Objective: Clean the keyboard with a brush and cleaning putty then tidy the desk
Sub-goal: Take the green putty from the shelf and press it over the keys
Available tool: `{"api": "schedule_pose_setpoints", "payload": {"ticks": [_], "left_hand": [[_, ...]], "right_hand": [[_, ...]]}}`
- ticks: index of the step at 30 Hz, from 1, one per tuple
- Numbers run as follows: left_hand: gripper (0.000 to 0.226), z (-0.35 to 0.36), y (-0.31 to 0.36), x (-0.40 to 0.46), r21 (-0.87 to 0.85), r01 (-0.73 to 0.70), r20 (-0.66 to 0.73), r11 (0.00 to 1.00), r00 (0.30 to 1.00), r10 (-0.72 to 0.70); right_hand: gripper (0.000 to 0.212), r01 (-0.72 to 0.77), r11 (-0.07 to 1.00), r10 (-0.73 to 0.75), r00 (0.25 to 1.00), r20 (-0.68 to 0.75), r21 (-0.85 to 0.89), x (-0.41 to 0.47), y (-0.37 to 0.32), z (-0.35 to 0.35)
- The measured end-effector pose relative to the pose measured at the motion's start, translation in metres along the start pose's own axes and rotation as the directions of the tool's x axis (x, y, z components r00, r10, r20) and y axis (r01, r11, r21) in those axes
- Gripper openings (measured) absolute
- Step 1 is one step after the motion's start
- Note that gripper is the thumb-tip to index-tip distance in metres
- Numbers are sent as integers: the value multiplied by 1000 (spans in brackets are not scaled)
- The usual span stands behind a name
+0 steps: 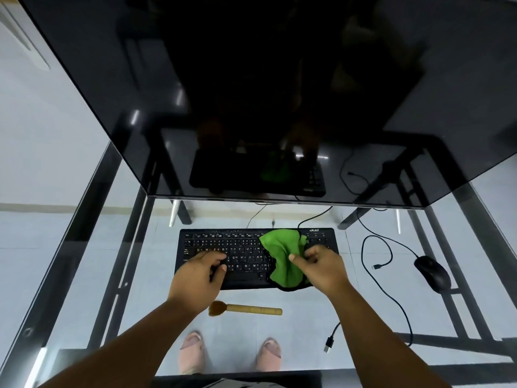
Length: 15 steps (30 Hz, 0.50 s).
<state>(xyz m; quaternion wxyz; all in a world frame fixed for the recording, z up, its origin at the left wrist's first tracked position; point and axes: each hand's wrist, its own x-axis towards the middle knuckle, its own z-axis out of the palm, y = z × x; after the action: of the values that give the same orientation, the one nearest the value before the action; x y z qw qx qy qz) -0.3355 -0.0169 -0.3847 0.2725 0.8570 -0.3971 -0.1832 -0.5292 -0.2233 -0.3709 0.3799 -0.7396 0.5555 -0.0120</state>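
Note:
A black keyboard [237,247] lies on the glass desk [84,247] in front of me. Green cleaning putty [282,253] is stretched in a thin sheet over the keyboard's right-middle keys. My right hand [321,267] pinches the putty's right edge between thumb and fingers. My left hand [198,273] rests on the keyboard's left side with its fingers curled on the keys, and nothing shows inside it. A wooden-handled brush [246,309] with brown bristles lies on the glass just in front of the keyboard, bristles pointing left.
A large dark monitor [265,93] stands right behind the keyboard. A black mouse [432,273] sits at the right with its cable looping across the glass. A loose USB cable end [330,343] lies at the front right. My feet show through the glass.

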Motion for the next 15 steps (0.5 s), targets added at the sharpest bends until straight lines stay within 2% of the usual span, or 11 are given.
{"api": "schedule_pose_setpoints", "payload": {"ticks": [2,6,11,15], "left_hand": [[21,2,8,2,1,6,34,1000,999,-6],[20,7,21,7,-59,35,77,998,997,-30],[28,10,41,15,-287,131,112,949,988,-102],[55,6,59,23,-527,326,282,785,938,-201]], "right_hand": [[31,-29,998,32,997,65,-47,3,-2,-2],[30,-57,998,56,991,122,9,11,-6,-3],[18,37,942,-99,980,172,332,3,-14,-8],[16,47,839,-206,950,235,542,2,-18,-13]]}}
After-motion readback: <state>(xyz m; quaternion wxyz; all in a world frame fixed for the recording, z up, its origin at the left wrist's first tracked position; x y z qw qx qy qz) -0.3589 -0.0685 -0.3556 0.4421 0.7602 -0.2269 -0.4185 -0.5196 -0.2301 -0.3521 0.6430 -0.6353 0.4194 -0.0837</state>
